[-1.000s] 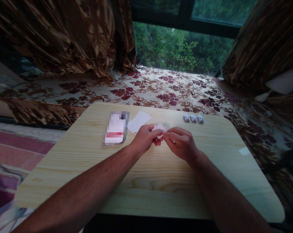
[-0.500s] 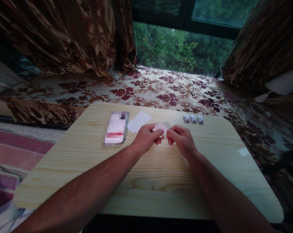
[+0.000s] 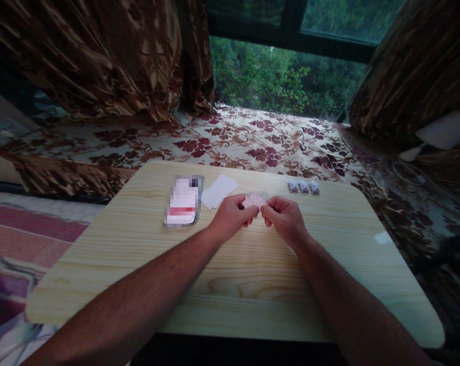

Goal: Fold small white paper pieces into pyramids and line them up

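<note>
A small piece of folded pinkish-white paper [image 3: 254,199] is held up over the middle of the table, with crease lines showing on its face. My left hand [image 3: 235,213] pinches its left side between thumb and fingers. On the right side, my right hand [image 3: 282,214] grips the paper's corner with thumb and forefinger. The fingertips of both hands are close together and cover the lower edge of the paper. Beyond my left hand lie a few flat white paper sheets [image 3: 219,190], overlapping each other.
Three small folded white paper shapes [image 3: 304,187] sit in a row at the back right of the wooden table [image 3: 230,284]. A blurred-out flat object [image 3: 182,201] lies left of the sheets. A small white patch [image 3: 382,238] shows near the right edge. Curtains and a window stand behind.
The paper between my hands is spread a little wider, with more of its creased face showing. My hands have barely moved.
</note>
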Demonstrator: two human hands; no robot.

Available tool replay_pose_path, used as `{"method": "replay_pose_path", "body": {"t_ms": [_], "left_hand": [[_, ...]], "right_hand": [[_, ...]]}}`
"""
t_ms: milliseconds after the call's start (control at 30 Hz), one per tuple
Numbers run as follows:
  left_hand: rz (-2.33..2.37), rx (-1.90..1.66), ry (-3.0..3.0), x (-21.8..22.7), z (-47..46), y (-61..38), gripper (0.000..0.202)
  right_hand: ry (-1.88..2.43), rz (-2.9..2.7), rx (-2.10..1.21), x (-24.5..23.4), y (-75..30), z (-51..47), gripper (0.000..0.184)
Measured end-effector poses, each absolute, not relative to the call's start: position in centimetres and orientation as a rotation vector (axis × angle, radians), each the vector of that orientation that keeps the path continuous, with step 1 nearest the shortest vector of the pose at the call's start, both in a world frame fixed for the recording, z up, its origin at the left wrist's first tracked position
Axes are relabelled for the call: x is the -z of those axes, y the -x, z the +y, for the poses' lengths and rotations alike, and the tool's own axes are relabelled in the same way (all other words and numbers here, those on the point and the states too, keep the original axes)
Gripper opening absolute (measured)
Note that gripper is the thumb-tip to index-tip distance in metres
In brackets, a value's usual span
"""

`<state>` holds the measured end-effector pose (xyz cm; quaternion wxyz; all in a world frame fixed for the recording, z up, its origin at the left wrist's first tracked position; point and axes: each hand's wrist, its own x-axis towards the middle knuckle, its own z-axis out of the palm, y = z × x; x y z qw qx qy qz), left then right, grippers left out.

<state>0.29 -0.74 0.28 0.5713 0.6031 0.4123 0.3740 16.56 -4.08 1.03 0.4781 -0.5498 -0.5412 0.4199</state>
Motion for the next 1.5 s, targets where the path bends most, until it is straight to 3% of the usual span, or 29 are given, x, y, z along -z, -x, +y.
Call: {"method": "replay_pose_path", "body": {"t_ms": [567,1500], "left_hand": [[0.934,-0.892,-1.361,-0.1,-0.7,-0.4,0.022],[1.059,-0.839,-1.401,-0.7,0.0,-0.2,0.018]], "right_hand": [[1.359,-1.440,-0.860,-0.2,-16.4,-4.0,0.019],[1.395,-1.288,-0.952,0.4,-15.6,-3.6,0.016]]}}
